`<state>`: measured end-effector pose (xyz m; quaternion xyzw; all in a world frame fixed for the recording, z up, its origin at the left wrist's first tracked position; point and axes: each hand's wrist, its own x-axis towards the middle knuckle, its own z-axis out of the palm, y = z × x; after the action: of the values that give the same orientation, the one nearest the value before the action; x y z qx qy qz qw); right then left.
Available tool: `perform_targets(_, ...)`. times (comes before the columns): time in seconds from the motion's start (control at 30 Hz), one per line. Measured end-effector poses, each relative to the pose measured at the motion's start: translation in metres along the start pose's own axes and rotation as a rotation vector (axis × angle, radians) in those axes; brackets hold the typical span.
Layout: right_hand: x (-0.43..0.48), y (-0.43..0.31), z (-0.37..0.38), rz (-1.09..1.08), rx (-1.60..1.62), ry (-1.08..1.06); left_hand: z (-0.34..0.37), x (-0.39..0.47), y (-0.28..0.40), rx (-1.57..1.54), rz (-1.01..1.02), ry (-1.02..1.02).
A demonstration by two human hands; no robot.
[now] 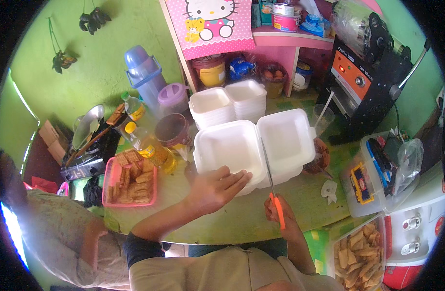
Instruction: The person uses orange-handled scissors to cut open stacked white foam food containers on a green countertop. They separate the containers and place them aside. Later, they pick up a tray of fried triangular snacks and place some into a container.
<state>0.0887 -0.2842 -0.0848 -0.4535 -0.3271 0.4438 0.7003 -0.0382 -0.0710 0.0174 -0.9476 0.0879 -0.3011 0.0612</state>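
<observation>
My right hand point(280, 211) grips the orange handles of a pair of scissors point(269, 171); the long metal blades lie along the hinge between the two halves of an open white foam food box point(228, 145). That box rests on more open foam boxes. My left hand point(222, 185) lies on the front rim of its left half, the fingers close together and pointing right; whether the thumb pinches the rim is hidden. Just behind stands another stack of open foam boxes point(211, 100).
At the left are a pink-rimmed tray of fried food point(155, 182), oil bottles point(149, 149), a stove point(88, 163) and another person point(62, 232). A cup sealer point(353, 80) stands back right. Nearer are a clear plastic bin point(348, 196) and a container of snacks point(360, 251).
</observation>
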Motion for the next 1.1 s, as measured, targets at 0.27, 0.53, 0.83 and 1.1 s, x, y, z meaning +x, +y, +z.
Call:
perform_targets(0.27,0.000,0.007,-0.003,0.027,0.031,0.019,0.000,-0.003,0.002,-0.006,0.013,-0.042)
perform_targets(0.53,0.007,0.001,0.006,0.021,0.118,0.081,0.003,-0.007,0.011,-0.058,0.050,-0.075)
perform_targets(0.83,0.020,-0.002,0.008,0.092,0.124,0.115,0.011,-0.007,0.008,-0.137,-0.124,-0.030)
perform_targets(1.1,0.011,0.002,-0.010,-0.011,0.309,0.060,0.003,-0.012,0.010,-0.160,-0.239,-0.129)
